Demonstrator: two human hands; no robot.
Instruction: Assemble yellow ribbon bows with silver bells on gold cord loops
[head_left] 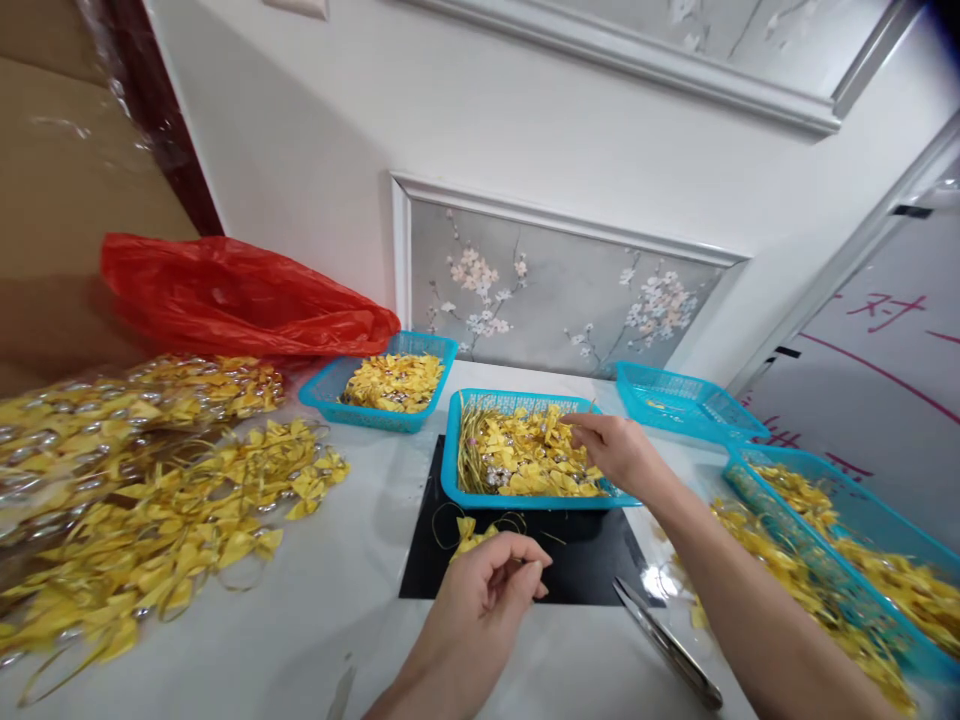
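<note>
Below the right fingers [589, 422], yellow bows [525, 442] flecked with silver lie in a bright blue basket [540, 502]. The mat [424, 565] under the left fingers [525, 546] is plain black. Beyond both, pale pink-white blossoms [474, 268] pattern a grey panel [559, 265]; leftward, a bag [247, 315] is red.

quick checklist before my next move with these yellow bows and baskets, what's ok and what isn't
1. Left fingertips together: ok, left hand is pinched above the black mat.
2. Cord held in that pinch: cannot tell, too small.
3. Right hand at the central blue basket: ok, fingers over its right side.
4. Bow gripped by the right fingers: cannot tell.
5. Yellow bows in that basket: ok, plenty.
6. Metal tool fully off the mat: not ok, its tip overlaps it.
</note>
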